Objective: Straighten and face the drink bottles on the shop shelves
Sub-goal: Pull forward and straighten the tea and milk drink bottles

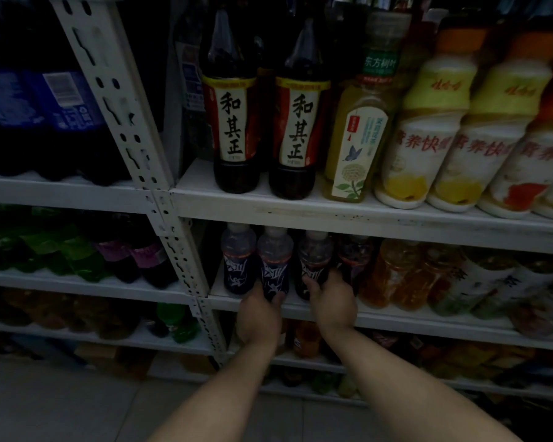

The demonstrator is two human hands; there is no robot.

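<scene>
Shelving of pale perforated steel fills the dim view, its slotted upright post (pixel 122 116) running down the left of centre, with grey floor tiles (pixel 61 403) below. On the upper shelf board (pixel 332 212) stand two tall dark tea bottles (pixel 233 122) with cream labels facing out, a yellow-green tea bottle (pixel 355 138) just beside them, and then a row of white milk-drink bottles (pixel 422 148) with orange caps. Left of the post are blue-labelled cola bottles (pixel 61 106) and, a level down, green bottles (pixel 61 250).

On the lower shelf (pixel 412 317), four small bottles with dark labels stand upright in a row near the front edge, with orange drink bottles (pixel 393 272) to their right. The left hand (pixel 261 309) grips the second dark-labelled bottle (pixel 273 263) low on its body, thumb on one side and fingers wrapped round the other. The right hand (pixel 331 301) holds the third dark-labelled bottle (pixel 315 260) the same way, near its base. The two held bottles stand just beside each other, and both labels show white lettering toward the camera. The first bottle (pixel 237 263) stands touching or nearly touching the left-held one; the fourth (pixel 353 256) sits partly behind the right hand's fingers.
</scene>
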